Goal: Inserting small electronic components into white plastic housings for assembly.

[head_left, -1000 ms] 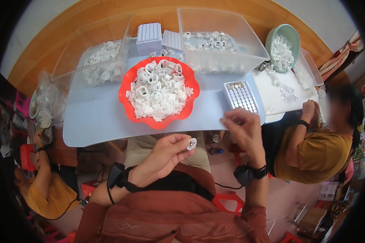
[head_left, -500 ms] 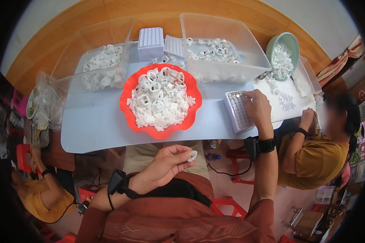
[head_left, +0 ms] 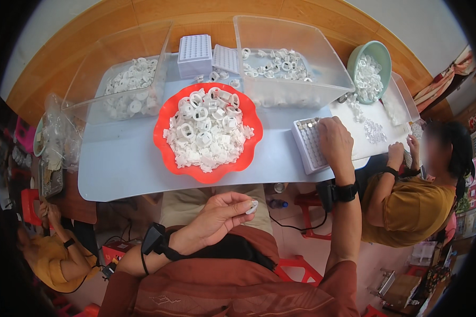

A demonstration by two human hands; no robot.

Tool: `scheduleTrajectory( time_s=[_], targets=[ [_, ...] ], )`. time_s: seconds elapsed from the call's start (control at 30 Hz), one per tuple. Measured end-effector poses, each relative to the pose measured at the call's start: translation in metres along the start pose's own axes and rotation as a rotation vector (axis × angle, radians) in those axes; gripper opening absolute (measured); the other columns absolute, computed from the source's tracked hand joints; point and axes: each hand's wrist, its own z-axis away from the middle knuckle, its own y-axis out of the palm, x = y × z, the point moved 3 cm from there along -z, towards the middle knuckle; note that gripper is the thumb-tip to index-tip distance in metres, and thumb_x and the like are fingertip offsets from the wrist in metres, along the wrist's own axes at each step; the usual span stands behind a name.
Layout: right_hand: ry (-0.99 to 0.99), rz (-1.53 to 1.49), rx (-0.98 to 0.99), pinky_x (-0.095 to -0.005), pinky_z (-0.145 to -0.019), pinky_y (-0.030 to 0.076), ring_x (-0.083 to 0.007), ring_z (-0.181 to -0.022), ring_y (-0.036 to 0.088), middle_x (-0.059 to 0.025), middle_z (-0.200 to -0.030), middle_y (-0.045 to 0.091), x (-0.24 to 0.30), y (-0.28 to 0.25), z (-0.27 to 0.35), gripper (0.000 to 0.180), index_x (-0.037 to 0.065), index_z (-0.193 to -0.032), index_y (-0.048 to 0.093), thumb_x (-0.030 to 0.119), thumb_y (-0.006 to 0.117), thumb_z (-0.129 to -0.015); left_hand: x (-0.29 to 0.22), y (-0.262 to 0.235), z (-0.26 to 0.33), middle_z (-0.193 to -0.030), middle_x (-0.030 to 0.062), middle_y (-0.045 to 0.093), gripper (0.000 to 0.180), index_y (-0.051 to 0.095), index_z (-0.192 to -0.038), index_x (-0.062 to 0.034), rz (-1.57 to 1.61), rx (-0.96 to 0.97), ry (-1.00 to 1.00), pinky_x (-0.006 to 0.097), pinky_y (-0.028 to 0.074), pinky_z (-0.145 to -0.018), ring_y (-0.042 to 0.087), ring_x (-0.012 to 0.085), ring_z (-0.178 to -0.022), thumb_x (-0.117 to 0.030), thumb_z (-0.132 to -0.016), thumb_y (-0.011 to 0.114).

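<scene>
White plastic ring (head_left: 252,206) pinched in left hand (head_left: 220,214) below desk (head_left: 127,164) front edge; right hand (head_left: 335,141), fingers together, pressed on grid tray (head_left: 308,148) nr right corner.

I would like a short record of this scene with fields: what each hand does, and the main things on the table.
left hand: below the table edge, pinching a small white part in its fingertips
right hand: resting on the white grid tray
red bowl: mid-table, heaped with white rings
clear bins: two behind the bowl, holding white rings
green bowl: far right, clear pieces inside
other people: one seated at the right, one at the lower left
</scene>
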Motion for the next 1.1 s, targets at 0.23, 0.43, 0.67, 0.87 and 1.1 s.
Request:
scheduleTrajectory(
  time_s=[0.23, 0.43, 0.67, 0.87, 1.1],
  targets=[
    [0.058, -0.577, -0.065, -0.0313, -0.069, 0.053, -0.0218, -0.073, 0.070, -0.0133, -0.085, 0.073, 0.010, -0.015, 0.029, 0.015, -0.002, -0.104, 0.072, 0.008, 0.065, -0.096, 0.000, 0.001, 0.001, -0.110, 0.0066, 0.069, 0.017, 0.068, -0.112, -0.0012, -0.022, 0.010, 0.008, 0.029, 0.058, -0.092, 0.068, 0.0143, -0.100, -0.011, -0.098, 0.069],
    [0.186, -1.218, 0.040, -0.0256, -0.070, 0.051, -0.0109, -0.076, 0.063, -0.0035, -0.085, 0.070, 0.028, -0.007, 0.063, 0.010, -0.005, -0.097, 0.074, -0.005, 0.070, -0.088, -0.002, 0.004, -0.001, -0.111, 0.0068, 0.069, 0.017, 0.068, -0.113, -0.0011, -0.032, 0.013, 0.006, 0.030, 0.058, -0.093, 0.068, 0.0146, -0.101, -0.011, -0.099, 0.068],
    [0.105, -1.434, 0.265, -0.0239, -0.075, 0.050, -0.0096, -0.086, 0.063, -0.0063, -0.096, 0.071, 0.070, 0.006, 0.104, 0.014, -0.002, -0.095, 0.073, -0.010, 0.072, -0.083, -0.008, 0.006, -0.002, -0.110, 0.0084, 0.071, 0.013, 0.068, -0.110, -0.0019, -0.015, 0.008, 0.059, 0.031, 0.059, -0.089, 0.069, 0.0159, -0.099, -0.010, -0.101, 0.065],
    [0.054, -1.415, 0.294, -0.0229, -0.073, 0.050, -0.0099, -0.086, 0.064, -0.0065, -0.099, 0.071, 0.092, 0.011, 0.137, 0.015, -0.002, -0.099, 0.073, -0.009, 0.071, -0.086, -0.007, 0.007, -0.002, -0.107, 0.0070, 0.071, 0.014, 0.067, -0.111, -0.0022, 0.022, 0.012, 0.067, 0.029, 0.060, -0.089, 0.069, 0.0142, -0.097, -0.012, -0.102, 0.063],
    [-0.057, -1.193, 0.160, -0.0278, -0.077, 0.056, -0.0172, -0.086, 0.071, -0.0109, -0.097, 0.073, 0.108, 0.004, 0.153, 0.019, -0.001, -0.099, 0.073, -0.010, 0.071, -0.082, -0.003, 0.005, -0.002, -0.105, 0.0057, 0.071, 0.013, 0.067, -0.110, -0.0030, 0.044, 0.009, 0.086, 0.029, 0.060, -0.089, 0.070, 0.0138, -0.094, -0.012, -0.102, 0.063]
  ],
)
